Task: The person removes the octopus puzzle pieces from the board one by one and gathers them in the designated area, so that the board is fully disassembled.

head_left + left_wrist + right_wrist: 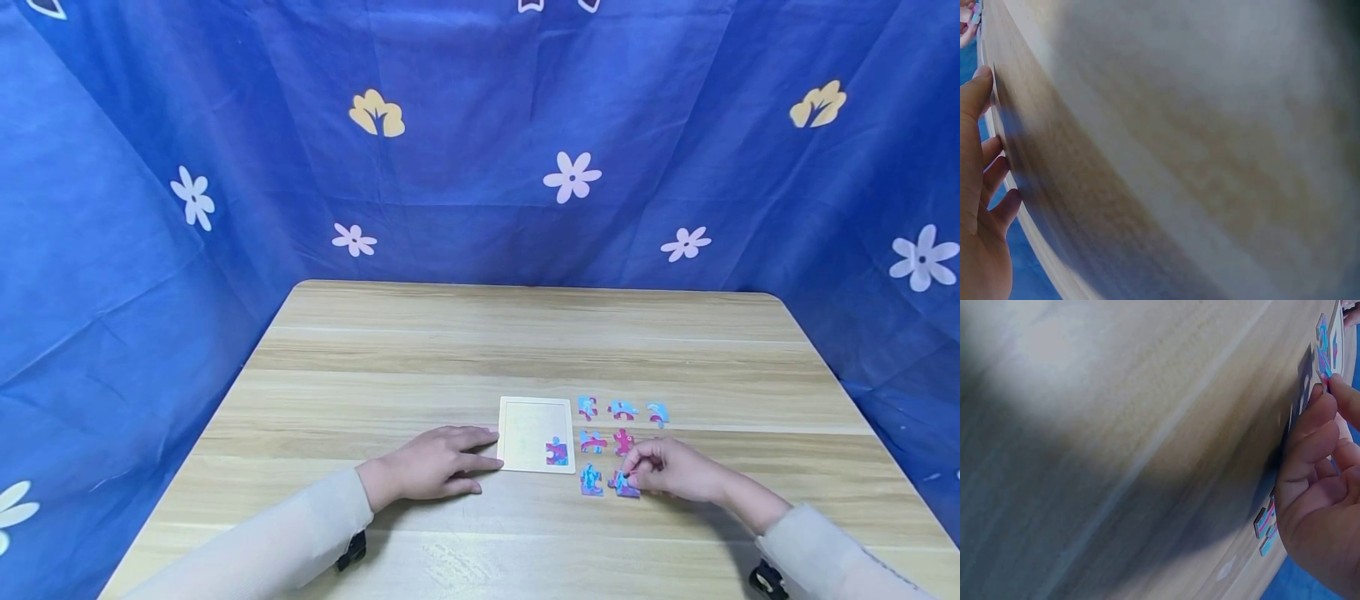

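Observation:
A shallow pale puzzle tray point(525, 427) lies on the table, with one blue-and-magenta jigsaw piece point(557, 453) in its lower right corner. My left hand point(431, 463) lies flat beside the tray, its straight fingertips at the left rim. To the right of the tray, my right hand point(678, 472) pinches another jigsaw piece point(625, 486) between thumb and fingers. In the right wrist view that pinched piece point(1322, 364) is tilted, with its shadow on the wood. A loose jigsaw piece point(591, 480) sits just left of it.
More loose jigsaw pieces lie in rows right of the tray: a corner-like piece point(658, 413), a blue-and-red piece point(622, 409), and a mostly magenta piece point(623, 441) close to the right fingers. A blue flowered curtain point(465, 167) hangs behind the wooden table point(420, 358).

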A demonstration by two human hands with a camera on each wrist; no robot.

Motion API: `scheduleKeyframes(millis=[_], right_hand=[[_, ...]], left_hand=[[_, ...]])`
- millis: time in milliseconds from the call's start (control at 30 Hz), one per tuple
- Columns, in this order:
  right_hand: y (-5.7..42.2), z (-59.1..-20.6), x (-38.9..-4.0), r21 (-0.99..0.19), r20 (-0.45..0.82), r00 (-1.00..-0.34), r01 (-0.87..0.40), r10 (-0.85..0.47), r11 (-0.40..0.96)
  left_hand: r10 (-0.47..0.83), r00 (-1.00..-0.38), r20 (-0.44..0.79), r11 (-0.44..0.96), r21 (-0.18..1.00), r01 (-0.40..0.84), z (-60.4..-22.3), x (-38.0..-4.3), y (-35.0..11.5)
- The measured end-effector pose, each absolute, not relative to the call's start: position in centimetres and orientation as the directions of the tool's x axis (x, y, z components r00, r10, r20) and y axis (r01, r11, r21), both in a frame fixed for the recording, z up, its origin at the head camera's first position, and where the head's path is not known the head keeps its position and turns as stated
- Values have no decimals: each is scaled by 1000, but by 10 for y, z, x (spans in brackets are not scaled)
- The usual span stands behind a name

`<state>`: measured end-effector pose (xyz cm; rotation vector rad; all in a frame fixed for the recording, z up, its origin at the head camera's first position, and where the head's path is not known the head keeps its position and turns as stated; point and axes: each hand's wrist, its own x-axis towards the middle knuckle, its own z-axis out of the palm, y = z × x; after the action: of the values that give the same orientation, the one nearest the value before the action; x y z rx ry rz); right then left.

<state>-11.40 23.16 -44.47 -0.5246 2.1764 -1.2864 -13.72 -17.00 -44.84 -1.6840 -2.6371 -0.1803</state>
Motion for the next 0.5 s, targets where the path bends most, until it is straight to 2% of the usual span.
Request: scheduleKeyframes(millis=[500], right_hand=[[231,-444,-113,-801,-206,-840,-150,-502,580]], left_hand=[[904,-422,67,415,99,905,-447,-137,-170]])
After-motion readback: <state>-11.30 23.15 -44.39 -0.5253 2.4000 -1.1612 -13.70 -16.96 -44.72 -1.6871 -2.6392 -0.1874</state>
